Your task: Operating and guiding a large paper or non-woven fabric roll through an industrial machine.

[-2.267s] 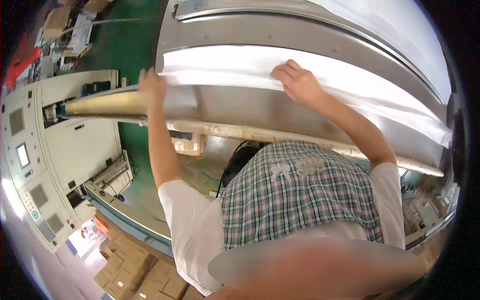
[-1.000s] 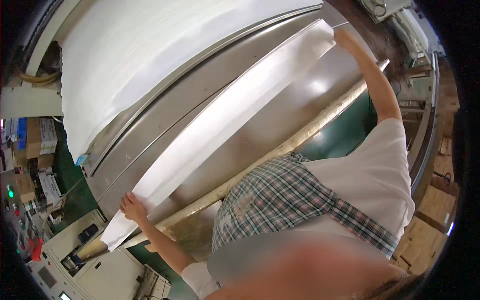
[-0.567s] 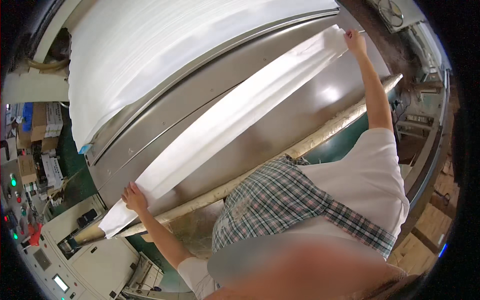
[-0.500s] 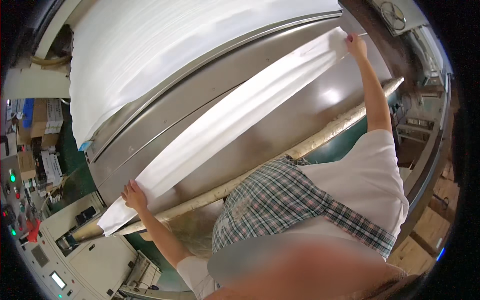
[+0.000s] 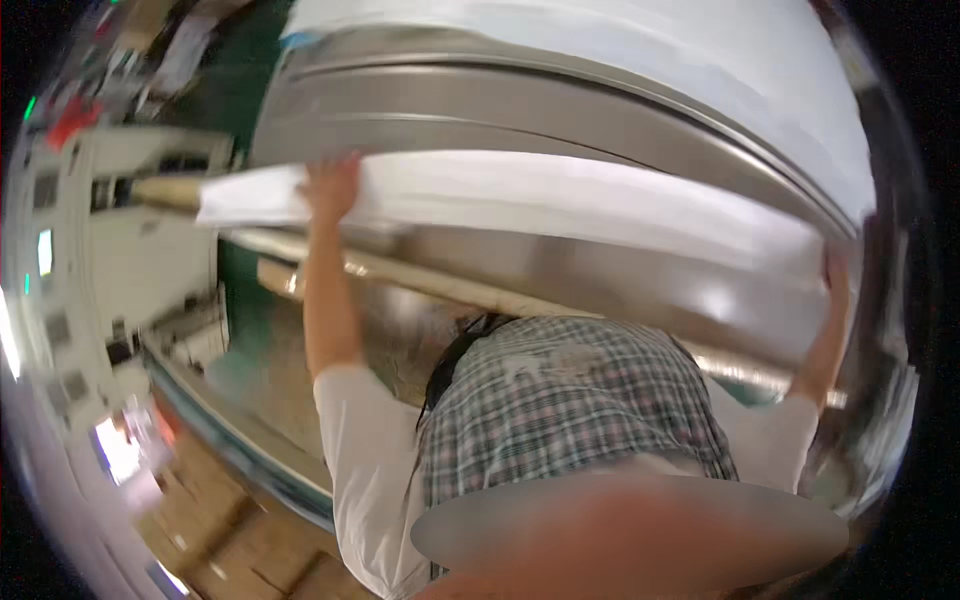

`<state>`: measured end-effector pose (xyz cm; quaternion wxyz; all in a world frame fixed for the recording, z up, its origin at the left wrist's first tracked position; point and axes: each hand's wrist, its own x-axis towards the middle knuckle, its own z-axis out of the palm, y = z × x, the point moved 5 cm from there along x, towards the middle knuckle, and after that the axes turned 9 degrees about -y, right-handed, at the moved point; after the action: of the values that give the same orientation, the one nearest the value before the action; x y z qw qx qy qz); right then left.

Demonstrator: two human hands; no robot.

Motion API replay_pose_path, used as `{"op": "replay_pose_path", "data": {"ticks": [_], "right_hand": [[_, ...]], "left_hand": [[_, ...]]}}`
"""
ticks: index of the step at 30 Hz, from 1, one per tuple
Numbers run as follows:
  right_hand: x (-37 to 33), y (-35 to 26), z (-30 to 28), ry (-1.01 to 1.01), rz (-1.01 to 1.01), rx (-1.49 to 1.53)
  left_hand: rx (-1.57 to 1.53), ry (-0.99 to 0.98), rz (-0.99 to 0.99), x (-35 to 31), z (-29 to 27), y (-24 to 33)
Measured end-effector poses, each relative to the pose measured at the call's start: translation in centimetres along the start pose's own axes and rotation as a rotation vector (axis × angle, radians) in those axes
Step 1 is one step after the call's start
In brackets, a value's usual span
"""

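A long folded strip of white cloth [image 5: 560,195] stretches across a smooth metal table [image 5: 590,262]. My left hand [image 5: 333,187] rests on the strip a little in from its left end, fingers spread and somewhat smeared by motion. At the far right, my right hand [image 5: 836,270] is closed at the strip's other end; its fingertips are blurred. The strip's left end hangs past the table's side toward a roller end. Behind the strip lies a wide sheet of white cloth [image 5: 640,30], beyond a raised metal bar [image 5: 520,72].
A long wrapped roller [image 5: 470,290] runs along the table's near edge, in front of my checked apron. A pale machine cabinet [image 5: 150,245] with a lit screen stands at left. Lower left, brown boards or boxes [image 5: 200,510] lie beyond a rail [image 5: 240,435].
My view has swung round, so the strip now runs nearly level instead of slanting up to the right. Both hands remain near the strip's two ends, the left still spread on it.
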<state>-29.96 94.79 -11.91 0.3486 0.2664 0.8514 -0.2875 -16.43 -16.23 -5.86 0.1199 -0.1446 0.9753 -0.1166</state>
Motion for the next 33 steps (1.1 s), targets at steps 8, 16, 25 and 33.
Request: {"op": "replay_pose_path", "data": {"ticks": [8,16,25,33], "right_hand": [[-7.0,-7.9,15.8,-0.489,-0.345,0.422],[-28.2,-29.8,29.5,-1.055,-0.511,-0.137],[-27.8,-41.0,47.5,-0.78,-0.784,-0.278],[-31.9,-53.7,61.3,-0.794,-0.771,-0.072]], "left_hand": [[-0.151,0.062,-0.254,-6.6,-6.1,0.7],[-0.202,0.113,0.08,-10.4,-11.1,10.3],[-0.357,0.082,0.546,-13.7,-7.6,19.1],[-0.441,0.216,0.53,-10.9,-6.5,9.1]]}}
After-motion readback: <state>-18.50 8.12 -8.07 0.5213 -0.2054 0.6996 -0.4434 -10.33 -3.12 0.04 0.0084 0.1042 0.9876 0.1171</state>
